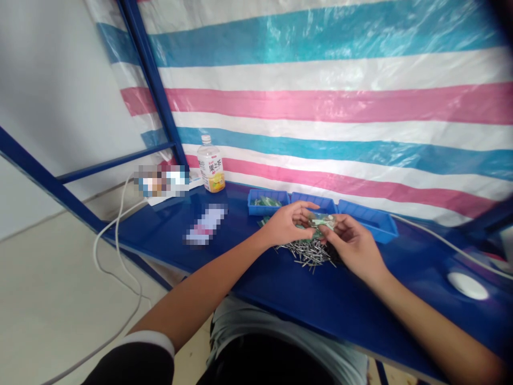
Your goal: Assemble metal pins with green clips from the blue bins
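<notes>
A small clear plastic bag (pixel 323 220) with pale and green contents is held up between my two hands. My right hand (pixel 355 246) pinches its right side between thumb and fingers. At its left edge, the curled fingers and thumb of my left hand (pixel 289 222) close on the bag, with the index finger stretched out above it. Just below lies a loose pile of thin metal pins (pixel 310 254), nail-like in shape. Dark small pieces sit at the pile's right side, partly hidden by my right hand. What exactly the bag contains is too small to tell.
Behind my hands stand three blue trays: a left one (pixel 256 209) with green packets, a middle one (pixel 316 200) and a right one (pixel 379 227). A drink bottle (pixel 212 166), a blurred-out flat item (pixel 206 224), a white oval object (pixel 468 286) and cables (pixel 118 219) are around.
</notes>
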### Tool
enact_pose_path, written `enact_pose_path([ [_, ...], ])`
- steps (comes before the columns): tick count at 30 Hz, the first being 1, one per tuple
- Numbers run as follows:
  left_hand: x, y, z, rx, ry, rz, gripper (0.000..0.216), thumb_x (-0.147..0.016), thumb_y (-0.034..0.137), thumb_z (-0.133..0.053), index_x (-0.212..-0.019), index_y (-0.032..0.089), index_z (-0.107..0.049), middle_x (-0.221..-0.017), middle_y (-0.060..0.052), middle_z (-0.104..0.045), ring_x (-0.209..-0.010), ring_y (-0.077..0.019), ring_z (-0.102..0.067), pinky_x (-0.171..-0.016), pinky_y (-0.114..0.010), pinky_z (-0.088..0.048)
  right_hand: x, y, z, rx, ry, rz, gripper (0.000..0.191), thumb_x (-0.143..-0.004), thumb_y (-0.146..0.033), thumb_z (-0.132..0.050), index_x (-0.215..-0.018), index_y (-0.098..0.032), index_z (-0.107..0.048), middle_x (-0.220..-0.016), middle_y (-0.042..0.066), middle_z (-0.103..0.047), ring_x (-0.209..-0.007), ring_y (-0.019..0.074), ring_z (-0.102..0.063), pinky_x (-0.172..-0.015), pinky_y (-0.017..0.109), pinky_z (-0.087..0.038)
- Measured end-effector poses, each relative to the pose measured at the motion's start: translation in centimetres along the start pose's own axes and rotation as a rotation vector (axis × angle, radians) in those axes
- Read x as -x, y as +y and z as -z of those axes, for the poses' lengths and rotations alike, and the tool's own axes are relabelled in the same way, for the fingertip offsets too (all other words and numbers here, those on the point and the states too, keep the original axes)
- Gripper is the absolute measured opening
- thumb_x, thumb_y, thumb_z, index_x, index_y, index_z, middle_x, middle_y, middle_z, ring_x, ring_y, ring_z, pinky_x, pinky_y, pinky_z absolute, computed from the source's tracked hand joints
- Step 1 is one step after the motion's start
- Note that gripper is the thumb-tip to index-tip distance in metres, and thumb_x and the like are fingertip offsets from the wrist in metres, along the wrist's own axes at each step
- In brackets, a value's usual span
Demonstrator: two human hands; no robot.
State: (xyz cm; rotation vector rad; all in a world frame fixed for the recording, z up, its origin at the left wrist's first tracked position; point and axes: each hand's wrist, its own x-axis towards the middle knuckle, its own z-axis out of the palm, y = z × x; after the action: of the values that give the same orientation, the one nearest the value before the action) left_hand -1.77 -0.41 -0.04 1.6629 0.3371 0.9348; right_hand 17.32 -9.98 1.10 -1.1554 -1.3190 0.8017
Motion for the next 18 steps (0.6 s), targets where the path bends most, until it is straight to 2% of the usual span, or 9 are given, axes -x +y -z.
enact_pose_path([
  [8,0.18,0.65,0.22,-0.068,0.004,0.036,0.071,-0.071,0.017,-0.085,-0.138,0.018,-0.063,-0.105,-0.008,-0.073,-0.082,-0.0150,-0.070,-0.078,-0.032,-0.058,0.18,0.23,0.10,-0.002,-0.031,0.005,0.045,-0.080,-0.055,-0.092,-0.108,-0.027,-0.070,-0.086,0.001,-0.076,-0.069,0.0191,-0.069,-0.069,0.033,-0.059],
  [13,0.08,0.11,0.50,-0.035,-0.010,0.046,0.075,-0.075,0.019,-0.087,-0.144,0.020,-0.060,-0.115,-0.012,-0.073,-0.085,-0.0157,-0.072,-0.076,-0.032,-0.059,0.06,0.39,0.10,0.020,0.004,0.019,0.049,-0.077,-0.056,-0.094,-0.108,-0.027,-0.069,-0.089,0.002,-0.077,-0.071,0.0200,-0.071,-0.070,0.034,-0.060],
  [16,0.00,-0.06,0.39,-0.045,0.054,0.033,0.074,-0.078,0.026,-0.090,-0.145,0.022,-0.060,-0.123,-0.014,-0.073,-0.095,-0.0198,-0.075,-0.084,-0.037,-0.063,-0.20,0.39,0.30,0.020,0.053,0.028,0.048,-0.076,-0.055,-0.094,-0.105,-0.027,-0.067,-0.086,0.001,-0.075,-0.067,0.0192,-0.070,-0.066,0.034,-0.060],
  [18,0.07,0.19,0.13,-0.121,0.130,0.004,0.059,-0.081,0.031,-0.090,-0.135,0.021,-0.067,-0.121,-0.014,-0.075,-0.101,-0.0219,-0.075,-0.094,-0.042,-0.063,-0.37,0.43,0.55,0.017,0.115,0.032,0.046,-0.080,-0.055,-0.092,-0.104,-0.028,-0.064,-0.081,0.000,-0.072,-0.062,0.0184,-0.068,-0.061,0.032,-0.058],
])
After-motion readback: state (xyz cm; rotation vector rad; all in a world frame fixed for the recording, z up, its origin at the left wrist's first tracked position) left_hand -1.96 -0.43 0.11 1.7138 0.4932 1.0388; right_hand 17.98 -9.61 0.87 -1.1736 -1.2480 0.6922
